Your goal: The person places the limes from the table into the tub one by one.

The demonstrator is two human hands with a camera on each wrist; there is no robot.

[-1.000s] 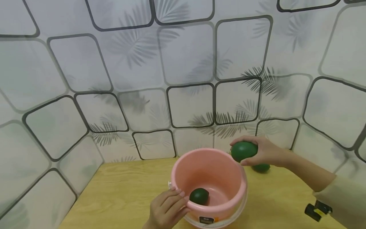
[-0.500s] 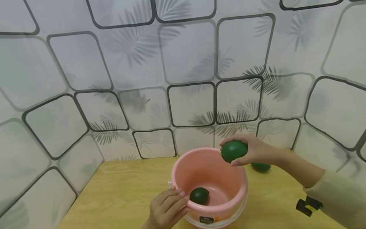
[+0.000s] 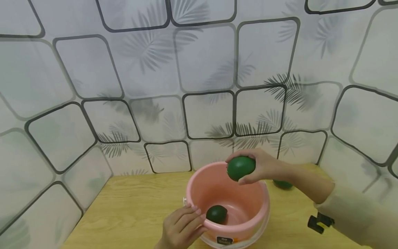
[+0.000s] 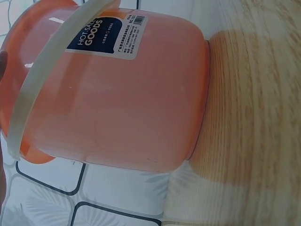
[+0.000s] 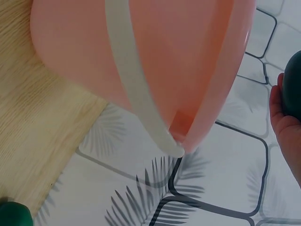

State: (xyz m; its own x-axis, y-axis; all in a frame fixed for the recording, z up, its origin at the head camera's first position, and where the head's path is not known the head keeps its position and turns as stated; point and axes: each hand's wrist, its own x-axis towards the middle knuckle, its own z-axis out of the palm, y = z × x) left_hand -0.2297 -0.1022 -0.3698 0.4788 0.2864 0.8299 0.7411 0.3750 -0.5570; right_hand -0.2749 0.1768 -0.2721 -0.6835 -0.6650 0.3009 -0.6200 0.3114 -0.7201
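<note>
Holding a green fruit (image 3: 240, 168) between fingers and thumb of the right hand (image 3: 262, 166), above the level of the rim and apart from it, in line with 1 o'clock on the pink bucket (image 3: 228, 228) as seen from the head. Gripping that rim at 8 o'clock with the left hand (image 3: 183, 224), with fingers laid over the edge. Inside the bucket, down on its floor toward 7 o'clock: a darker green fruit (image 3: 216, 213); cannot tell whether touching the inner wall. Outside, on the wooden table (image 3: 130, 204) between 2 and 3 o'clock, partly hidden by the right forearm: a third green fruit (image 3: 283, 185). Lowered round the bucket's near side: a pale handle (image 4: 44, 66). Stuck below the rim near 6 o'clock: a dark label (image 3: 225, 240).
</note>
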